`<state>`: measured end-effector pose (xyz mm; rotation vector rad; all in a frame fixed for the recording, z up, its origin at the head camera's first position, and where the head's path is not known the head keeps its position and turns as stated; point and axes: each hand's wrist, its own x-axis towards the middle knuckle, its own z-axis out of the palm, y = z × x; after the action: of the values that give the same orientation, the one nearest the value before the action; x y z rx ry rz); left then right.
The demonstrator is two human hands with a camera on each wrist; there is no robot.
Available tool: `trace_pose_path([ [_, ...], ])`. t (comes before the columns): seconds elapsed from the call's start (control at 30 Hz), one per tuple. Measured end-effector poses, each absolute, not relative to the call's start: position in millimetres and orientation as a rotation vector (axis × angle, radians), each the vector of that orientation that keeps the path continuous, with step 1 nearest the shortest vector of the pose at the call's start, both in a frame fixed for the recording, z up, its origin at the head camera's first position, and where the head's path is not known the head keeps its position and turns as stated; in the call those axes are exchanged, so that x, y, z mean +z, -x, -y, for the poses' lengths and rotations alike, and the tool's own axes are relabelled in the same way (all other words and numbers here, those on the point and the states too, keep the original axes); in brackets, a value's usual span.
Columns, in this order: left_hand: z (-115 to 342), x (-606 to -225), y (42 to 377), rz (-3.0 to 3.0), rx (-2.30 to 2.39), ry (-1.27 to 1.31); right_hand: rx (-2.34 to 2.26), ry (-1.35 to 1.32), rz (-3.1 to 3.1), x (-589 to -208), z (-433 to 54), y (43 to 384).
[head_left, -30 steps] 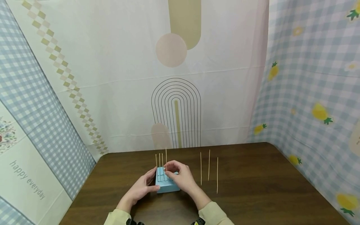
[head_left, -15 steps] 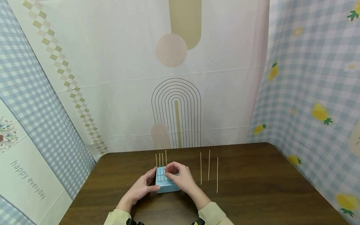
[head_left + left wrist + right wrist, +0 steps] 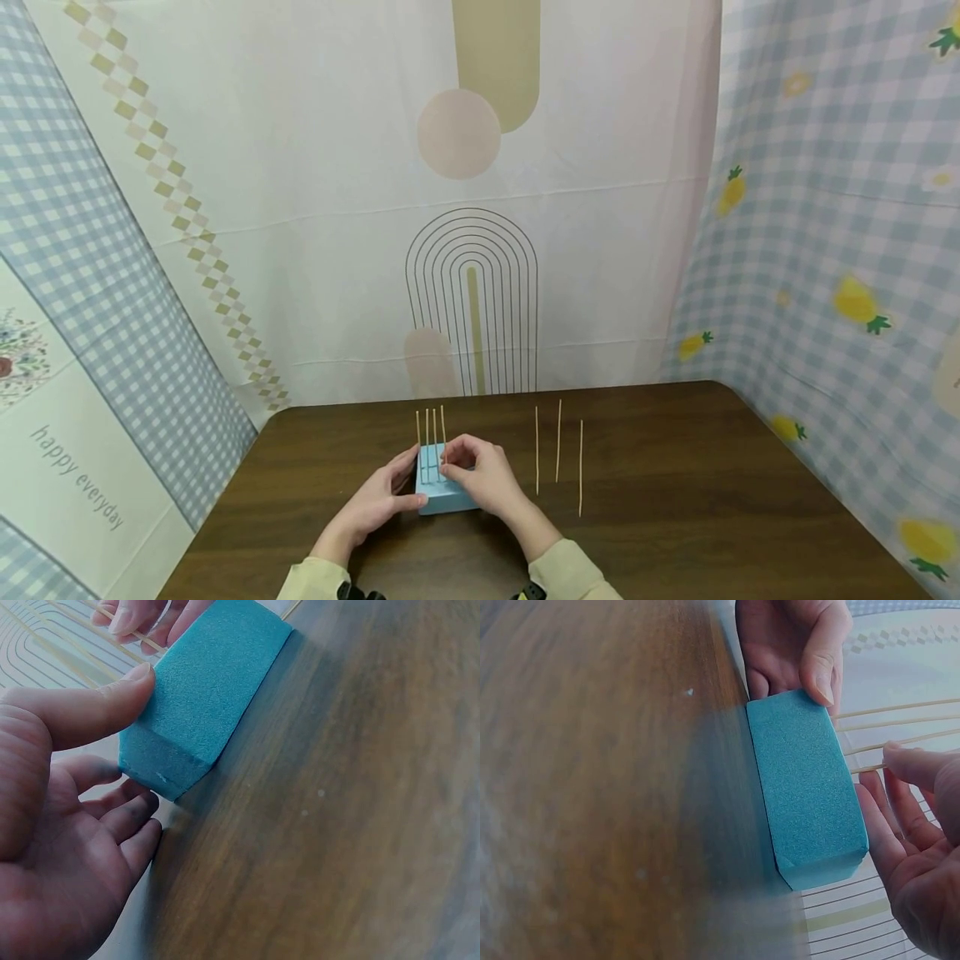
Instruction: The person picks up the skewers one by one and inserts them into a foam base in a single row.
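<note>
A light blue foam block [image 3: 448, 503] sits on the wooden table with several thin wooden sticks [image 3: 427, 425] standing upright in a row in its top. My left hand [image 3: 378, 497] grips the block's left end, its thumb [image 3: 124, 701] on the near side and the other fingers curled behind. Between thumb and forefinger my right hand [image 3: 487, 477] pinches the rightmost stick [image 3: 443, 423] low, close over the block's top. In the right wrist view that stick [image 3: 864, 769] enters the block's top face. The right hand hides part of the block's right end.
Three loose wooden sticks [image 3: 557, 442] lie apart on the brown table [image 3: 675, 500], right of the block. A pale patterned cloth [image 3: 337, 250] hangs behind the table, with checked cloth [image 3: 787, 250] along the right side and more on the left.
The rightmost stick has gone down into the block, its top dropping to about the height of the others. My right hand slid slightly lower with it; the left hand kept its place.
</note>
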<state>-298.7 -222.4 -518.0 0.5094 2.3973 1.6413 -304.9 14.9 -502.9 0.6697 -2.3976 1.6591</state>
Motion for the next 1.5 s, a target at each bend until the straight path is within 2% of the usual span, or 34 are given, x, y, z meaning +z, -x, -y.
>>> trace_pose_path([
  [1.5,223.7,-520.1,300.7,-2.404,1.63,-0.51,1.638,-0.661,2.478,-505.2,-15.3,306.3],
])
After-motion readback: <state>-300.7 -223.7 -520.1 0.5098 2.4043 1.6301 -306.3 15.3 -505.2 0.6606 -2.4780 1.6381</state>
